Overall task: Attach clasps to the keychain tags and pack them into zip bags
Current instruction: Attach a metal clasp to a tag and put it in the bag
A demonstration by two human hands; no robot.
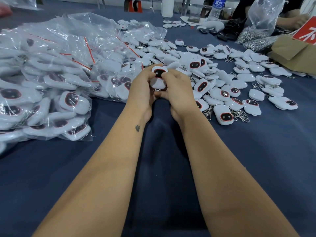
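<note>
A white keychain tag [158, 77] with a dark red-rimmed face is held upright above the blue cloth, between both hands. My left hand [140, 90] grips its left side, thumb on the face's edge. My right hand [176, 90] pinches its right side and lower end, where a bit of metal clasp shows under the tag. Loose tags with clasps [236, 93] lie spread to the right. Zip bags filled with tags [56, 71] are heaped on the left.
A blue cloth [162, 168] covers the table. At the back right are a clear bag of metal clasps [256, 34], a cardboard box [297, 50], a water bottle [216, 9] and another person's hand [294, 21].
</note>
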